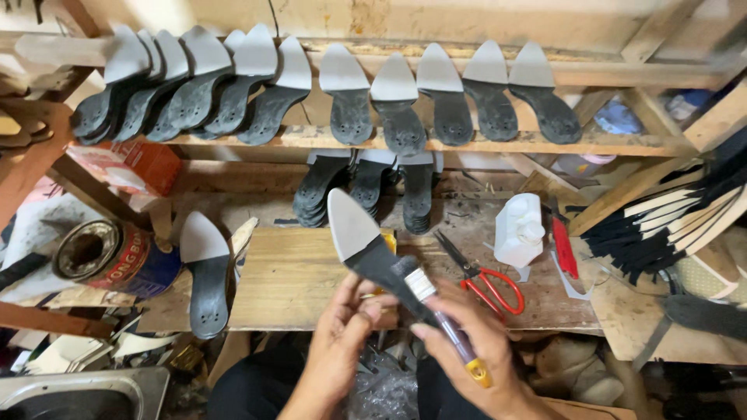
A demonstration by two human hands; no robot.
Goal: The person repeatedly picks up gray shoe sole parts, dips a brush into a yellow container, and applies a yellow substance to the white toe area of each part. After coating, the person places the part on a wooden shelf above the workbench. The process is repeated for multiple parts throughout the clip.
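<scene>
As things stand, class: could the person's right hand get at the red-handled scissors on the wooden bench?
Probably yes. The red-handled scissors lie in the open just beyond the right hand, with nothing between them, but that hand's grip is on a brush, so it is not free.

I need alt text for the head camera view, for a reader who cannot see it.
A person's left hand holds a grey-and-black shoe insole while the right hand touches a small brush to it, above a wooden workbench with red scissors. More insoles line the shelves behind.

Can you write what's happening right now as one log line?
left hand: holds insole | right hand: brush on insole | red scissors: on bench
</scene>
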